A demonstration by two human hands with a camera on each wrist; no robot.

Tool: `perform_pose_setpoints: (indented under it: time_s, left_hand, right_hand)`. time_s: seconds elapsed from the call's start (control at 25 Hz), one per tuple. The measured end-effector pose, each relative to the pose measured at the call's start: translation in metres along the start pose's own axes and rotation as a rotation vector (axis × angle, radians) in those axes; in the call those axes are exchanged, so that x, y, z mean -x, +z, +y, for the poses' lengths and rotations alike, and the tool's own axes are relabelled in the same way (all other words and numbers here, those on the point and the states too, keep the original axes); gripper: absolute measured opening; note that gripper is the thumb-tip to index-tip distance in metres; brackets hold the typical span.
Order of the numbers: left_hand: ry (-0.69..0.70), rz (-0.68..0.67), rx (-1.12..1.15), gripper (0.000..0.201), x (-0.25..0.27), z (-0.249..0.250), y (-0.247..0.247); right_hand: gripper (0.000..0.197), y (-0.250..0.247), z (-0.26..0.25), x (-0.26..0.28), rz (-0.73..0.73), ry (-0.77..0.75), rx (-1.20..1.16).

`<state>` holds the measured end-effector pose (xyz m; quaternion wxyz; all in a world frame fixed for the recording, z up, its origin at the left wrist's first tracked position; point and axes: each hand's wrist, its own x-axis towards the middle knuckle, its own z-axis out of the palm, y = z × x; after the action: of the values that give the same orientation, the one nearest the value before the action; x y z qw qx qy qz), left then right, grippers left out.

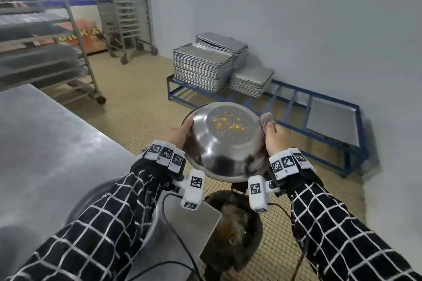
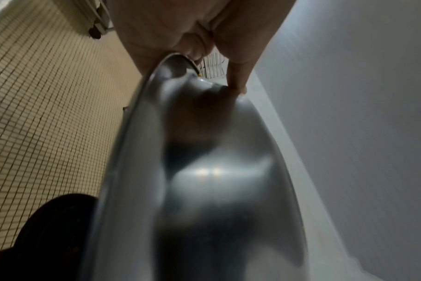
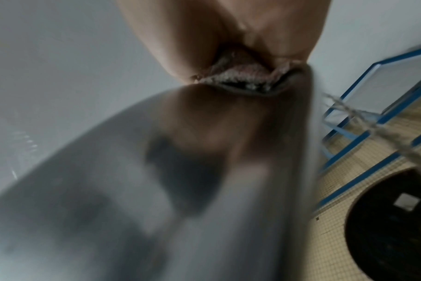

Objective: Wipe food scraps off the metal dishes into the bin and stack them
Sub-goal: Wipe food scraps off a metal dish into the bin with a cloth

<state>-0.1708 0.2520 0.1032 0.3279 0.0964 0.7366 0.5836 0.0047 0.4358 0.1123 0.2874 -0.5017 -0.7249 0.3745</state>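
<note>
A round metal bowl (image 1: 225,143) is held tilted in the air above a dark bin (image 1: 235,232) on the floor. Yellow food scraps (image 1: 230,124) lie scattered on its flat inner bottom. My left hand (image 1: 180,133) grips the bowl's left rim, thumb inside the bowl. My right hand (image 1: 275,136) grips the right rim and pinches a pinkish cloth (image 1: 266,118) against it. In the left wrist view the bowl (image 2: 204,171) fills the frame under my fingers (image 2: 238,79). The right wrist view shows the cloth (image 3: 231,76) pressed on the bowl's edge (image 3: 298,133), with the bin (image 3: 392,228) below.
A steel table (image 1: 45,143) stands to my left, with another metal dish (image 1: 137,223) near its corner. Stacks of baking trays (image 1: 203,66) sit on a low blue rack (image 1: 331,125) by the wall. Wheeled tray racks (image 1: 123,7) stand at the back.
</note>
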Motion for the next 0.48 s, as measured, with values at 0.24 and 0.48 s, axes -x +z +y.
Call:
perform_pose_setpoints:
  time_s: [0.24, 0.48]
  left_hand:
    - [-0.019, 0.049, -0.13, 0.053, -0.025, 0.002, 0.066]
    - [-0.026, 0.103, -0.014, 0.052, -0.065, 0.018, 0.105]
  right_hand:
    - [0.027, -0.03, 0.045, -0.04, -0.04, -0.011, 0.057]
    - [0.028, -0.041, 0.057, -0.105, -0.162, -0.215, 0.173]
